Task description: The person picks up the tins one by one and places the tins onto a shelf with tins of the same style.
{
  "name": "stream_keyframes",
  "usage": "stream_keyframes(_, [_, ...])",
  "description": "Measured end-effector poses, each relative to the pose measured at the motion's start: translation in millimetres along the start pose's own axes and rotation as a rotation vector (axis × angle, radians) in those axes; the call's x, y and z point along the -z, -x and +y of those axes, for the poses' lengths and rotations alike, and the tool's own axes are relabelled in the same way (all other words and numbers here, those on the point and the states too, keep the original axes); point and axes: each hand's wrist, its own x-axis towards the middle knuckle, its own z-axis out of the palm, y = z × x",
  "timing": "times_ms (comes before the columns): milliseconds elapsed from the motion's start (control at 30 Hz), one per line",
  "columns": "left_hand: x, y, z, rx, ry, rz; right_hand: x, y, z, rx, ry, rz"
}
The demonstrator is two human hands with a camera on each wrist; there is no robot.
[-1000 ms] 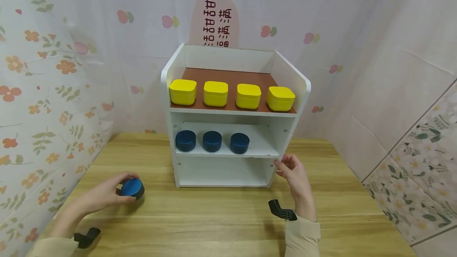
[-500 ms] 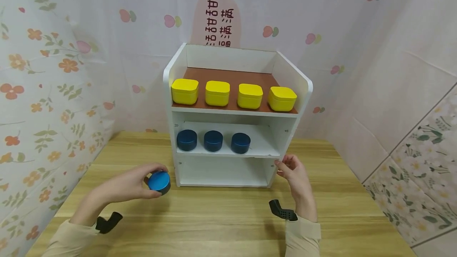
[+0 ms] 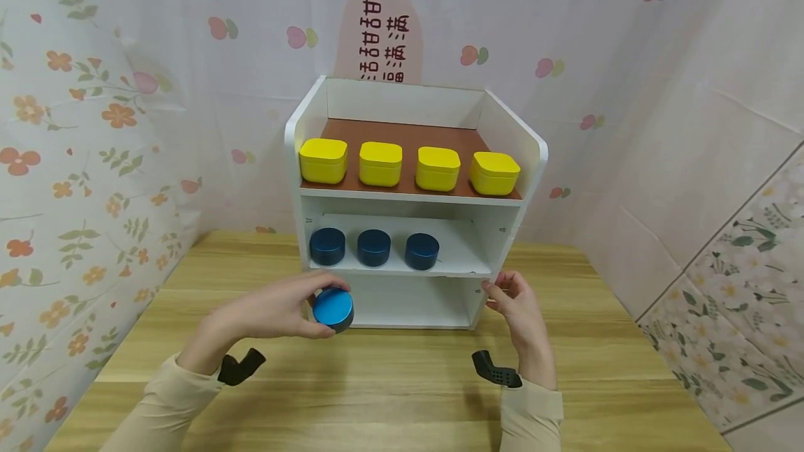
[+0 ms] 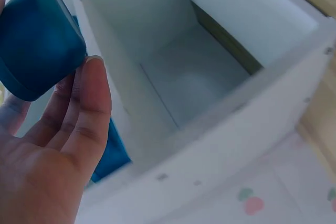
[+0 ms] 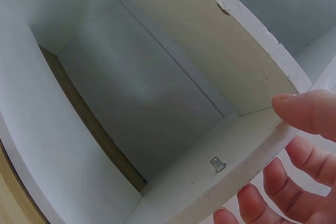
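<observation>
My left hand (image 3: 273, 309) pinches a round blue tin (image 3: 333, 308) between thumb and fingers, in front of the lower left of a white shelf unit (image 3: 411, 197). In the left wrist view the tin (image 4: 39, 40) is close by the fingertips, and the bottom compartment opens beyond it. My right hand (image 3: 520, 312) grips the unit's right side panel; in the right wrist view the thumb lies on the panel's front edge (image 5: 247, 174), with the fingers along its outer face. On the middle shelf, three like blue tins (image 3: 373, 248) stand in a row from the left.
Several yellow square tins (image 3: 380, 164) line the brown top shelf. The bottom compartment (image 3: 408, 300) has bare white walls, with a small clear shelf peg (image 5: 218, 164) on its right wall. The unit stands on a wood-grain table (image 3: 402, 382) before floral curtains (image 3: 251, 124).
My left hand has carried the blue tin rightward and slightly up, from over the table at the left to the front of the shelf unit. The right hand has stayed at the side panel.
</observation>
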Motion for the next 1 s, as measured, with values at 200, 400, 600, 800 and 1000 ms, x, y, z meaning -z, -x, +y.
stream_keyframes(200, [-0.6, -18.8, 17.6, -0.047, -0.027, -0.02, -0.7, 0.2, 0.1, -0.001, -0.002, -0.002])
stream_keyframes(400, [-2.5, -37.6, 33.1, -0.078, -0.049, -0.03, -1.6, 1.1, 0.3, 0.0, -0.007, 0.005])
stream_keyframes(600, [-3.7, -59.5, 46.5, -0.133, -0.08, -0.029, -1.1, 1.1, -0.7, -0.004, 0.0, 0.008])
stream_keyframes(800, [-7.4, -84.2, 62.3, -0.159, -0.119, -0.011, -0.2, 0.0, -0.2, -0.01, -0.003, 0.002])
stream_keyframes(1000, [-8.7, -108.2, 77.0, -0.198, -0.155, -0.003, -1.0, 0.7, 0.5, 0.0, 0.0, -0.002])
